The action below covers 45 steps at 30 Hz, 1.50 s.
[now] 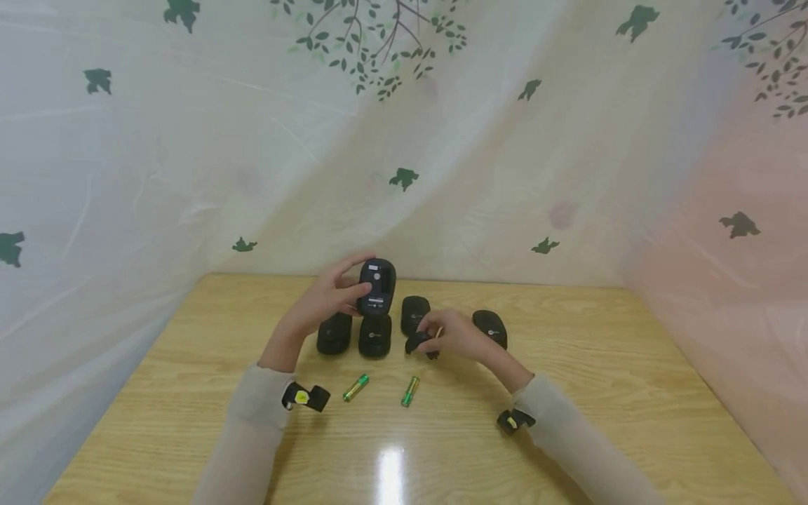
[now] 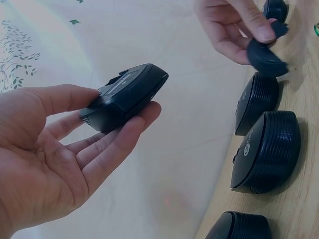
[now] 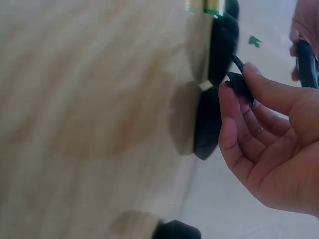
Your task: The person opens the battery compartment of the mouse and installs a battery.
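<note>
My left hand (image 1: 325,298) grips a black computer mouse (image 1: 376,287) above the back of the table, thumb on its underside. That underside, with labels and a dark open slot, faces the head camera. In the left wrist view the mouse (image 2: 124,97) is tilted between thumb and fingers. My right hand (image 1: 459,333) pinches a small black curved cover (image 1: 416,341) between thumb and fingers. The cover (image 2: 266,59) looks half-moon shaped with a tab in the left wrist view. Two green-and-gold batteries (image 1: 356,388) lie apart on the wooden table (image 1: 568,393) in front of the hands.
Several other black mice stand on the table: one mouse (image 1: 334,333) under the left hand, a mouse (image 1: 375,337) beside it, another mouse (image 1: 414,313) behind the right hand, and a mouse (image 1: 490,328) to the right. A leaf-patterned curtain (image 1: 404,224) hangs behind the table.
</note>
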Available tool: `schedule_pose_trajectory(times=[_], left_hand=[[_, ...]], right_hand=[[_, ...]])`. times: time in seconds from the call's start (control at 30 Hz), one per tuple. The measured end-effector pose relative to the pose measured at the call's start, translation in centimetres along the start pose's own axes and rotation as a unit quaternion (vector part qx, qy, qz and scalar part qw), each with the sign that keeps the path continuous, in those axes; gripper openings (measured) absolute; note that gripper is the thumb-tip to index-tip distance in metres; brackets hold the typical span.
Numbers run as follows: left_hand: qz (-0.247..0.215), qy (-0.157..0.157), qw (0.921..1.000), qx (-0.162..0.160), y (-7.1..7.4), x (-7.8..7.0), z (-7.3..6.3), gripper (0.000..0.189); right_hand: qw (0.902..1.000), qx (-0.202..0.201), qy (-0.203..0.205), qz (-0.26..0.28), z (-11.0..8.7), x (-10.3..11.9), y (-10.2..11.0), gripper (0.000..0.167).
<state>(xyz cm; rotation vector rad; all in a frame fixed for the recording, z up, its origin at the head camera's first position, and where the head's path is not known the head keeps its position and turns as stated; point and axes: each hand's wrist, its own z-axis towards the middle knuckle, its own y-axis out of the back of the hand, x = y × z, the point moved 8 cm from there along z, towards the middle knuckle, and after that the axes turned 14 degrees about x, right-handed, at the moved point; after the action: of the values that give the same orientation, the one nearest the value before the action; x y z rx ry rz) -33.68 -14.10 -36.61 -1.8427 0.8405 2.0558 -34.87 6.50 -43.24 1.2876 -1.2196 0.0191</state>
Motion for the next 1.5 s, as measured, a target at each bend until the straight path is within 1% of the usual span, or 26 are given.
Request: schedule_pose_trajectory(times=[0.07, 0.23, 0.5, 0.73, 0.87, 1.07, 1.3, 1.43, 1.5], left_hand=[[0.001, -0.001, 1.0, 0.002, -0.1, 0.0, 0.0, 0.058], [0.006, 0.0, 1.0, 0.002, -0.1, 0.1, 0.0, 0.057], [0.009, -0.004, 0.9999, 0.005, -0.1, 0.0, 0.0, 0.057], [0.014, 0.008, 0.9998, 0.012, -0.5, 0.1, 0.0, 0.058], [0.022, 0.01, 0.9997, 0.01, -0.4, 0.0, 0.0, 0.058], [0.027, 0.015, 0.9995, 0.002, -0.3, 0.1, 0.1, 0.057], [0.025, 0.016, 0.9996, 0.002, -0.3, 0.1, 0.1, 0.057], [0.024, 0.016, 0.9996, 0.005, -0.3, 0.1, 0.1, 0.057], [0.022, 0.017, 0.9996, 0.006, -0.3, 0.2, 0.1, 0.057]], right_hand=[[0.9999, 0.01, -0.002, -0.009, 0.1, -0.1, -0.6, 0.026], [0.9991, 0.031, -0.023, -0.019, 0.1, -0.1, -1.5, 0.025], [0.997, 0.037, -0.044, -0.053, 0.0, 0.2, -2.0, 0.027], [0.9969, 0.038, -0.057, -0.039, -0.1, -0.1, -2.2, 0.026], [0.997, 0.037, -0.058, -0.035, -0.1, -0.1, -2.2, 0.025], [0.9961, 0.046, -0.071, -0.028, 0.1, -0.2, -2.2, 0.025], [0.9966, 0.051, -0.059, -0.025, -0.1, -0.2, -2.1, 0.026], [0.9971, 0.055, -0.041, -0.032, -0.4, 0.5, -2.1, 0.026], [0.9973, 0.059, -0.025, -0.036, -0.5, 1.0, -2.0, 0.026]])
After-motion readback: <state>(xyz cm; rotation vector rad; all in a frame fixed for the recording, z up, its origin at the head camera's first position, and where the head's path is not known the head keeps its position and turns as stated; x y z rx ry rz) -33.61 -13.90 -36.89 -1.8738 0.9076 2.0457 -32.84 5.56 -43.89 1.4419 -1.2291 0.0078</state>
